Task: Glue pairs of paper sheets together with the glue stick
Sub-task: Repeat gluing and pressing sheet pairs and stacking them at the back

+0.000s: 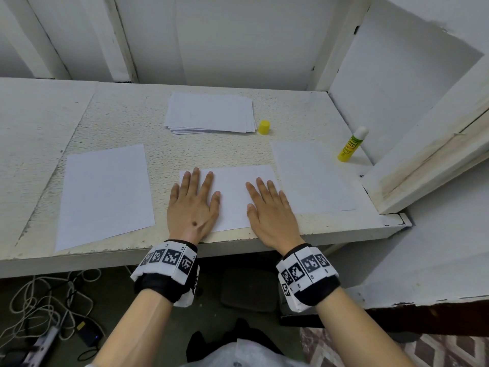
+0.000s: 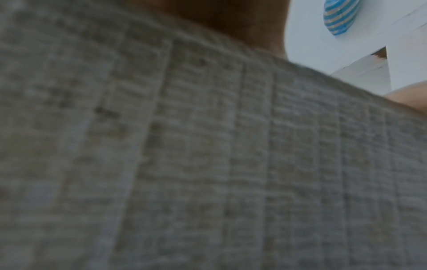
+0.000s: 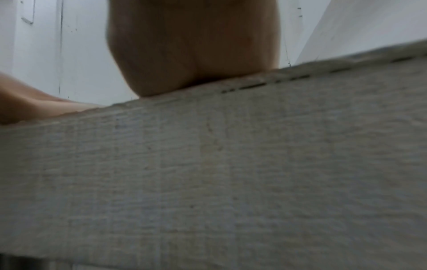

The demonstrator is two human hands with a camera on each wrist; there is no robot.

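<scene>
the fingers [image 1: 195,178] of the left hand [image 1: 194,207] lie straight and slightly spread, released, pressing flat on the left part of the middle sheet [image 1: 232,197]; they grasp nothing. the fingers [image 1: 262,189] of the right hand [image 1: 270,213] lie the same way, straight and flat on the right part of that sheet, grasping nothing. the two hands sit side by side with a strip of bare paper between them, and both wrists hang past the front edge of the tabletop [image 1: 127,123]. each wrist wears a black band with black-and-white square markers.

the middle sheet lies near the front edge, its right corner touching or just overlapping the right sheet [image 1: 315,178]; which of the two is on top cannot be told. a left sheet [image 1: 105,194] lies apart from the hands, turned a little askew. behind the hands, toward the wall, rests a stack of paper [image 1: 211,112], loosely squared. a yellow cap [image 1: 264,127] stands just beside the stack's right front corner. the glue stick [image 1: 352,145] stands uncapped near the right back corner of the right sheet, close to the white side panel, its white tip up.

the wrist views show mostly the blurred front face of the tabletop, with the heel of the right hand [image 3: 194,49] resting on its top edge.

under the tabletop, white cords [image 1: 47,300] lie tangled on the floor beside a power strip [image 1: 42,345].
</scene>
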